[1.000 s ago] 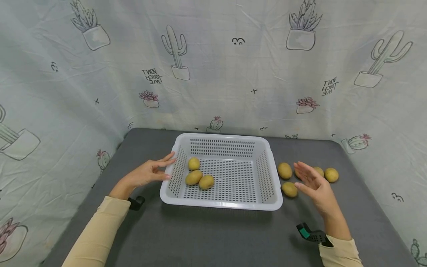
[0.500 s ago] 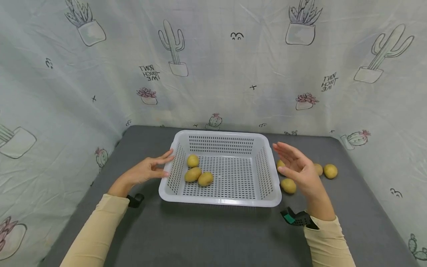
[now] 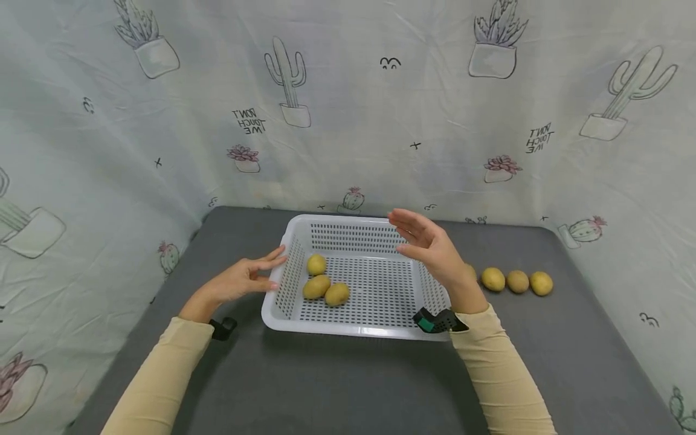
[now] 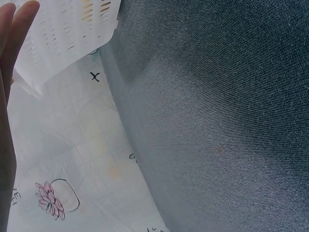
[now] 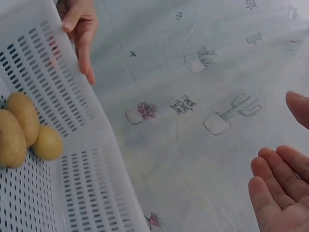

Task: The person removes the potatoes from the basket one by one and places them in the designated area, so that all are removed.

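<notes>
now, left hand [image 3: 237, 281] touches basket [image 3: 348, 330] (grip unclear); right hand [image 3: 437, 252] above.

The basket [image 3: 353, 330] is white, patterned with rows of small slots, the potatoes [image 3: 316, 287] yellow-brown, the tabletop [image 3: 326, 386] dark grey, the sleeves [image 3: 165, 368] pale yellow, the wrist bands [image 3: 448, 321] black, one with a green patch [image 3: 426, 325], and the pale backdrop cloth [image 3: 348, 109] printed with outlined cacti [image 3: 286, 69], pinkish succulents [image 3: 502, 164] and black lettering [image 3: 249, 121].

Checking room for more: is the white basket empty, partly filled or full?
Partly filled. In the head view, three potatoes lie in the white basket, with bare slotted floor beside them.
</notes>
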`<state>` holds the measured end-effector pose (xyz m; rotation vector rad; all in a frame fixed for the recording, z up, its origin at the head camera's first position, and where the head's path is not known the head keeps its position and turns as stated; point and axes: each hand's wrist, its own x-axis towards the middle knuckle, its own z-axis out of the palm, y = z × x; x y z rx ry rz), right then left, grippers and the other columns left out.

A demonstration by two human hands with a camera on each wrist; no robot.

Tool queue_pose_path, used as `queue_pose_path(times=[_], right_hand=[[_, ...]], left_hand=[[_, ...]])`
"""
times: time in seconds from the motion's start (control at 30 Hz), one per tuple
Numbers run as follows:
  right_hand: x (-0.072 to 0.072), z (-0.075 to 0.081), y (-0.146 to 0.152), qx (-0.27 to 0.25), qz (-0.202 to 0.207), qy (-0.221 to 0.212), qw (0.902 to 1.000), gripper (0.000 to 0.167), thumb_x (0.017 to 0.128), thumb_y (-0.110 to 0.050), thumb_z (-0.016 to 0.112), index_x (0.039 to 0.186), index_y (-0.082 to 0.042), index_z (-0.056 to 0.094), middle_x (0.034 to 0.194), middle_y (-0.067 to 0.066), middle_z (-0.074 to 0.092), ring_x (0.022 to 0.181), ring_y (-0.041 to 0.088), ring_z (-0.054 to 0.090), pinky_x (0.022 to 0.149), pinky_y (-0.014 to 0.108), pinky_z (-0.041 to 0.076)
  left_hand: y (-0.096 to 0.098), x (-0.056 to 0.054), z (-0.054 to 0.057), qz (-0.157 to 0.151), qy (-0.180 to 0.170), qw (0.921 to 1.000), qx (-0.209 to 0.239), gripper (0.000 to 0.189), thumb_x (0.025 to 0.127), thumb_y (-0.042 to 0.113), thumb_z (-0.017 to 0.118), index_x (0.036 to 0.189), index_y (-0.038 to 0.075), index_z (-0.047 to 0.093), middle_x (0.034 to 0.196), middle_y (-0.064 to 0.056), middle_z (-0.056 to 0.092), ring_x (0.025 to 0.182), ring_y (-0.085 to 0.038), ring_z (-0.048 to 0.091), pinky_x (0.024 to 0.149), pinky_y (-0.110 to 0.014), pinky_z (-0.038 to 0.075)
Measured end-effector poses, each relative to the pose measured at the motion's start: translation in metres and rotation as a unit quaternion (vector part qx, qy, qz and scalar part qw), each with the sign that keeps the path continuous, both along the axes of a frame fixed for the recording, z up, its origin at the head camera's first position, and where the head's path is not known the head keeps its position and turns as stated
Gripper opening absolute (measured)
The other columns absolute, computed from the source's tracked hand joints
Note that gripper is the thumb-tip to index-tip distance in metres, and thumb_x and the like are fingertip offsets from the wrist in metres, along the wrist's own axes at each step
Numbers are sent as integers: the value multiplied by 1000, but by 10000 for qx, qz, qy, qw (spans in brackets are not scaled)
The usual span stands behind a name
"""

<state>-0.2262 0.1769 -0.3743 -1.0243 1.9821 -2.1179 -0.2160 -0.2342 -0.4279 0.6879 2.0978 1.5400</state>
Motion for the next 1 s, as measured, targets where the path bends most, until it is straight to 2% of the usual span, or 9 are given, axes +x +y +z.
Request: queue_pose_path(times=[0.2, 0.4, 0.53, 0.67, 1.0], right_hand=[[-19, 7, -26, 81, 217, -264, 9994, 64, 89, -6, 65, 144, 1, 34, 149, 18, 35, 138, 21, 35, 114, 31, 27], [-37, -2, -56, 59, 629, -561, 9964, 58, 90, 3, 58, 143, 2, 35, 148, 21, 35, 138, 27, 33, 115, 34, 25], [-46, -14, -69, 478, 683, -825, 9931, 56, 91, 3, 57, 143, -1, 37, 149, 18, 36, 139, 27, 33, 115, 34, 25], [-52, -23, -73, 735, 563, -1010, 9906, 57, 91, -1, 59, 143, -2, 37, 150, 19, 35, 140, 28, 32, 116, 37, 23], [-59, -39, -78, 1632, 541, -1166, 9782, 61, 91, -9, 63, 146, -5, 35, 152, 12, 34, 141, 26, 30, 114, 41, 26]], left_hand=[[2, -2, 0, -31, -115, 9999, 114, 69, 90, 5, 63, 147, -1, 24, 160, -5, -4, 119, -35, 54, 86, -27, 52], [3, 1, 0, -86, -146, 9997, 158, 69, 91, 5, 62, 147, 0, 23, 160, -7, -6, 121, -31, 53, 87, -26, 52], [3, 2, -1, -71, -136, 9998, 122, 69, 90, 6, 63, 147, 0, 24, 160, -6, -6, 122, -29, 52, 88, -26, 51], [3, 2, -1, -32, -118, 9998, 128, 69, 90, 7, 63, 147, 0, 24, 160, -6, -5, 124, -34, 50, 88, -27, 51], [2, 1, 1, -37, -91, 9999, 80, 70, 90, 5, 63, 147, -1, 24, 160, -7, -6, 128, -34, 45, 88, -27, 51]])
